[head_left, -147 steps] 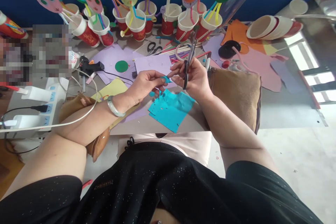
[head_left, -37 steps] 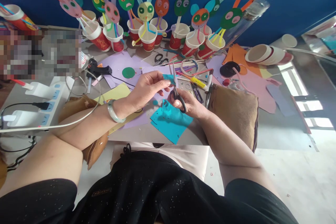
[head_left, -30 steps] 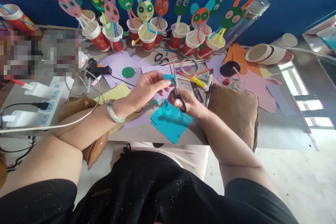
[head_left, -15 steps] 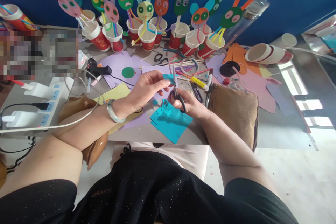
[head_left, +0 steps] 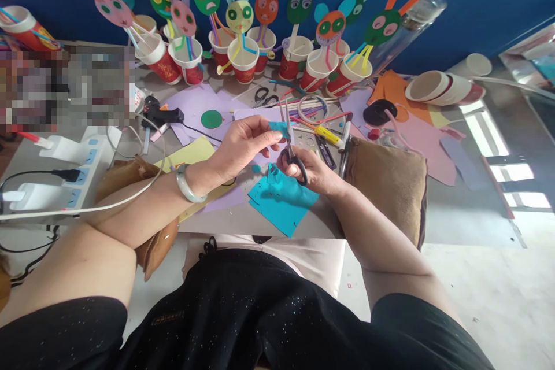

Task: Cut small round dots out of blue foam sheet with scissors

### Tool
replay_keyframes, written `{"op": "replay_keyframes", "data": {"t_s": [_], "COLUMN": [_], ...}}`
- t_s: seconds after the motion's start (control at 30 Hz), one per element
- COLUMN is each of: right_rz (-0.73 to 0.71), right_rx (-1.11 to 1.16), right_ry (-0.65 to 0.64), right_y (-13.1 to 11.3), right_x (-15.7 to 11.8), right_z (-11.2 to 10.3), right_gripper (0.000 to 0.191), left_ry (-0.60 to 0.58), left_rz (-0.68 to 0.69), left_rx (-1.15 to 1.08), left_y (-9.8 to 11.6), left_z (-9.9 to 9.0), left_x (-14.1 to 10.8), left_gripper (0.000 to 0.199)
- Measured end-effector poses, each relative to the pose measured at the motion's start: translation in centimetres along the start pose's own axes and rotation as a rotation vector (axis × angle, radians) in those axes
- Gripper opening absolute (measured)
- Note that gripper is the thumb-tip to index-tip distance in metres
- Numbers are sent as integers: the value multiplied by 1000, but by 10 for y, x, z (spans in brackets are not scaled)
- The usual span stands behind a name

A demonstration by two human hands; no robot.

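My left hand (head_left: 249,141) pinches a small piece of blue paper (head_left: 280,127) between thumb and fingers. In my right hand (head_left: 314,170) is a pair of scissors (head_left: 295,159) with black handles, its blades pointing away from me and slightly parted beside the blue piece's right edge. Below both hands, blue paper sheets (head_left: 284,202) lie overlapped near the table's front edge, with small dark scraps on them. A small blue paper disc (head_left: 256,168) rests just left of these sheets.
Red and white paper cups (head_left: 245,63) holding paper rabbit faces line the back. A black glue gun (head_left: 162,115) and a power strip (head_left: 84,167) with cables are at left. A yellow marker (head_left: 328,136) and a brown cushion (head_left: 385,185) are at right.
The scissor blades look a little closer to each other beside the blue piece. Both hands stay almost in the same place.
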State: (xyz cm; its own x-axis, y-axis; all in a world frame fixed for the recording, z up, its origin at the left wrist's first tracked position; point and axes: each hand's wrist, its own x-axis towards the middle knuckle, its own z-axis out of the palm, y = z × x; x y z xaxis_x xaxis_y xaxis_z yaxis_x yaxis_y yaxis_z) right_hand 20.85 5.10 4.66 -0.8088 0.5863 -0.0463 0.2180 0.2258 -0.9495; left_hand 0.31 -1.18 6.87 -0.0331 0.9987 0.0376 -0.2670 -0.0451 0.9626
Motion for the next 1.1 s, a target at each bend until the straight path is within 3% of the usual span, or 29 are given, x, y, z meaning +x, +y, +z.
{"op": "replay_keyframes", "data": {"t_s": [0.37, 1.1], "right_rz": [-4, 3], "right_rx": [-8, -6], "right_ry": [-15, 0], "right_y": [5, -3], "right_x": [1, 1], "right_z": [0, -1], "right_gripper": [80, 82], "left_ry": [-19, 8], "left_rz": [24, -12], "left_rx": [-14, 9], "left_y": [-2, 5], "left_z": [-2, 1], "left_x": [0, -1], "left_gripper": [24, 35]}}
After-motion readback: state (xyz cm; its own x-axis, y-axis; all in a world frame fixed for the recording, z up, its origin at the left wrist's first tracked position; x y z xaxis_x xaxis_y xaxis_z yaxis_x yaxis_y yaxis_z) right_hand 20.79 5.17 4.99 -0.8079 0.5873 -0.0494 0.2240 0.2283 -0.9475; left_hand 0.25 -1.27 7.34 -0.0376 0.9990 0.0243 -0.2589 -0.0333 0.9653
